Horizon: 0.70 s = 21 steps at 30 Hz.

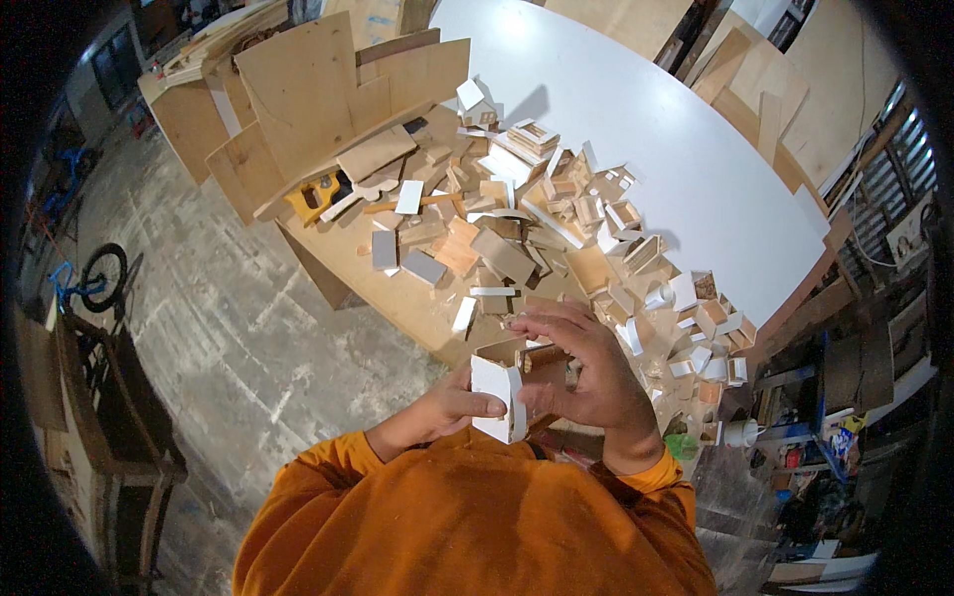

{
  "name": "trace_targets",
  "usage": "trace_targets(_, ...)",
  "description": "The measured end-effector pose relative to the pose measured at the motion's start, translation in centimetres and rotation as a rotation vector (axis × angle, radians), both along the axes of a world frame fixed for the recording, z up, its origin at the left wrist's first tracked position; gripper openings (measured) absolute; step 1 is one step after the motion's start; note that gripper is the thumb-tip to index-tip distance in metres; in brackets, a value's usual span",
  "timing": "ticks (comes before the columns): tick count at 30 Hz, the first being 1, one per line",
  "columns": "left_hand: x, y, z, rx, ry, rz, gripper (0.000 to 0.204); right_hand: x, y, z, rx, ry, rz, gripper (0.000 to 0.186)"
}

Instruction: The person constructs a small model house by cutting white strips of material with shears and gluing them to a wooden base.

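Observation:
A small open wooden box (494, 389) with white outer faces and bare wood inside is tilted in front of my chest, near the table's near edge. My left hand (442, 407) is closed on its left side, thumb pressed on the white face. From the right, my right hand (586, 358) curves around the box, thumb against its right side and fingers bent over its far end. The fingertips partly hide what lies beyond. Scraps of white-faced wood, such as a narrow block (464, 315), lie just past the box.
Small wooden boxes and offcuts (505, 254) cover much of the wooden table (397, 316). A yellow-handled saw (316, 197) lies at the left by upright plywood sheets (298, 84). Behind the pile is a large white panel (686, 139). A white cup (740, 433) stands at right.

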<state>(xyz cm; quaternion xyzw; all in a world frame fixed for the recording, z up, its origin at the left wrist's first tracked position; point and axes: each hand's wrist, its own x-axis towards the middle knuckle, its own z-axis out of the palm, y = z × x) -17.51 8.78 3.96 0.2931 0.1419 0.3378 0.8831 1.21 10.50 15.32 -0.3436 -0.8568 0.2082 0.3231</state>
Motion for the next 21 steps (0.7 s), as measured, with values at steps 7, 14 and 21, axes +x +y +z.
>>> trace_targets(7,0.1,-0.5,-0.4,-0.026,0.015,-0.019,0.079,-0.1,-0.6,-1.4,-0.159,0.003,-0.008,0.058)
trace_targets(14,0.5,-0.6,-0.4,-0.015,0.005,0.003,0.097,0.1,-0.7,-2.4,-0.226,0.114,-0.029,0.049)
trace_targets(21,1.5,0.2,-2.3,0.201,0.040,0.040,0.099,0.1,-1.2,-2.3,-0.348,0.137,-0.061,0.048)
